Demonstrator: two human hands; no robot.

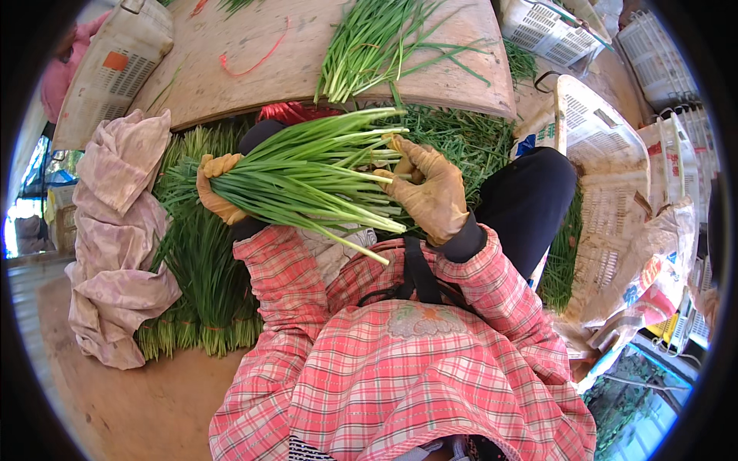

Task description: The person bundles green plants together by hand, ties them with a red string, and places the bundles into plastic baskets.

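Observation:
A loose bunch of green chives (307,173) lies across the space above my lap, pale stem ends to the right, one stalk drooping lower. My left hand (219,188), in a tan glove, is closed around its leafy left part. At the stem ends my gloved right hand (430,188) has bent fingers and thumb pressed on some pale stems; the exact pinch is partly hidden. Another pile of chives (369,54) rests on the wooden board (231,46) ahead. Tied chive bundles (204,284) stand at my left.
A pinkish cloth (119,230) drapes beside the bundles. Loose green leaves (453,146) cover the ground under the board. White plastic crates (603,131) crowd the right side, and another crate (115,65) leans at far left. A red tie (265,58) lies on the board.

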